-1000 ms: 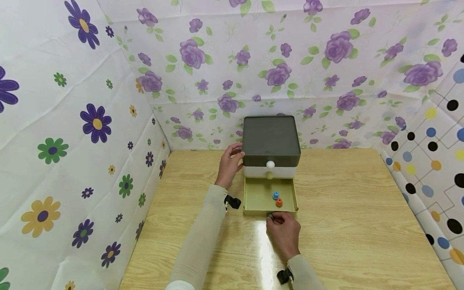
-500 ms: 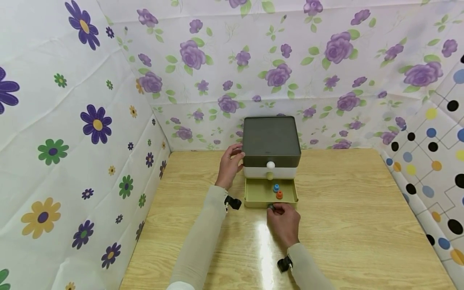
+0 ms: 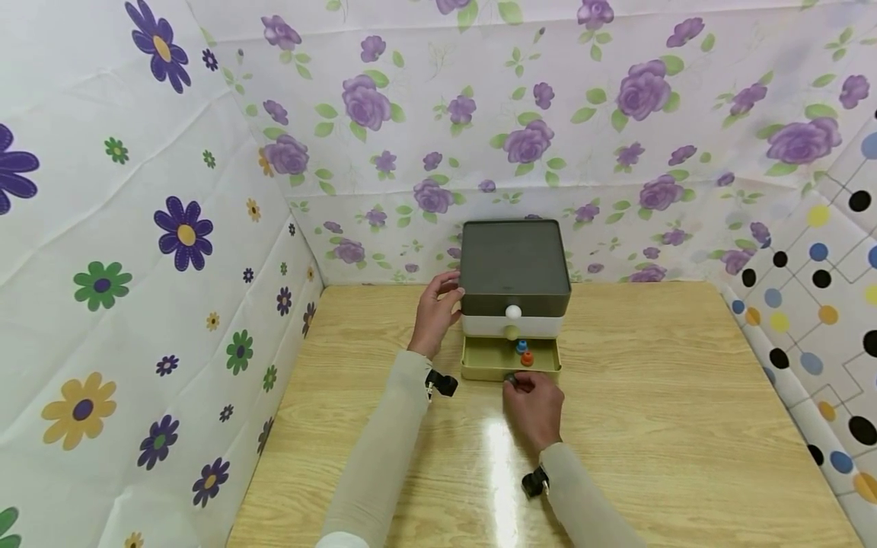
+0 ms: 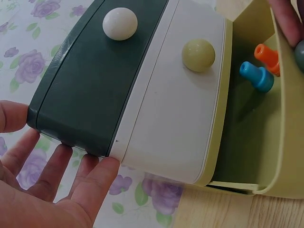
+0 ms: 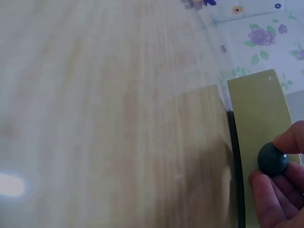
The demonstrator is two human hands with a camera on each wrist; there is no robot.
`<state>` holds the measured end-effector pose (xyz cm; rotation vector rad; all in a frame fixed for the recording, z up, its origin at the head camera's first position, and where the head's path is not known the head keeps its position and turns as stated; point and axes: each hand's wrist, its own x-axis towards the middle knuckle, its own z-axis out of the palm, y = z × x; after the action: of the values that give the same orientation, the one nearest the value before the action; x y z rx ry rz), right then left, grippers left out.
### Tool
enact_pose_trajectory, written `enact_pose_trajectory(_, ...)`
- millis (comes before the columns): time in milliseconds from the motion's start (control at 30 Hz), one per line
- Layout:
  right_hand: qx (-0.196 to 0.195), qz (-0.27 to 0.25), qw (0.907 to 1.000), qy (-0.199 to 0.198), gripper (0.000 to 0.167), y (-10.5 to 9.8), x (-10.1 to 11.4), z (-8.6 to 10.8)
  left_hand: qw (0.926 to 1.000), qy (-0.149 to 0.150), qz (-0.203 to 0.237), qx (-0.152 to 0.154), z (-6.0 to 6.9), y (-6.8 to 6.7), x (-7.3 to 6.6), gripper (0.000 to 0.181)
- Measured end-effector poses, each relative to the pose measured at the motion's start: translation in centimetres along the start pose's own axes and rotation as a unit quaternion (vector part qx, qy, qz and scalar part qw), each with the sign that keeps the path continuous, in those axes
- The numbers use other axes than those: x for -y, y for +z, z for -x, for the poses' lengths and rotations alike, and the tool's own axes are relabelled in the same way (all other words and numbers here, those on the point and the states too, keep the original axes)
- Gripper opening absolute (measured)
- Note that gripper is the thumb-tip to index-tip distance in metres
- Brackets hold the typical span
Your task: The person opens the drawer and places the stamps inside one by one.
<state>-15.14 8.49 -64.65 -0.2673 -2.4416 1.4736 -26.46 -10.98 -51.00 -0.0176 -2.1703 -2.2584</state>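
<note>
A small drawer unit [image 3: 515, 259] has a dark green top tier, a white tier and an olive bottom drawer [image 3: 479, 374], which stands partly out. Inside that drawer sit a blue cone-shaped piece [image 4: 256, 77] and an orange one [image 4: 268, 59]. My left hand [image 3: 435, 316] rests against the unit's left side, fingers fairly straight, the thumb at its edge. At the drawer's front, my right hand [image 3: 537, 407] pinches the round dark green knob [image 5: 272, 159] between thumb and fingers. The two upper tiers are flush, with a white knob [image 4: 120, 23] and an olive knob [image 4: 198, 55].
The unit stands on a wood-grain table [image 3: 658, 411], near the back wall of flowered cloth [image 3: 438, 114]. Patterned cloth also hangs along the left and right sides. Each wrist wears a black camera strap.
The olive drawer has slid inward toward the unit, carrying the blue and orange pieces with it. My right hand has moved forward with the knob; my left hand stays on the unit's side.
</note>
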Motion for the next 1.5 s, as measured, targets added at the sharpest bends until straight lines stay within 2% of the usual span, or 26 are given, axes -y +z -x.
enact_pose_trajectory(700,0.011,0.019,0.9998,0.002,0.016,0.9,0.2,-3.4,1.0,-0.001,-0.002,0.001,0.2,0.0,-0.3,0.034)
enact_pose_trajectory(867,0.027,0.015,0.9994,-0.018,0.017,1.0,-0.1,-3.8,1.0,-0.001,0.0,0.008,0.2,-0.2,-0.2,0.034)
enact_pose_trajectory(1033,0.025,0.019,0.9989,-0.036,0.017,1.2,-0.5,-4.6,0.9999,-0.001,0.002,0.013,0.2,-0.2,-0.2,0.034)
enact_pose_trajectory(1367,0.021,0.032,0.9987,-0.033,0.019,1.6,-0.5,-5.6,0.9999,-0.003,-0.001,0.011,0.2,-0.2,0.0,0.034)
enact_pose_trajectory(1500,0.02,0.033,0.9983,-0.044,0.02,1.7,-0.5,-5.8,1.0,-0.004,0.0,0.009,0.1,-0.2,0.1,0.033)
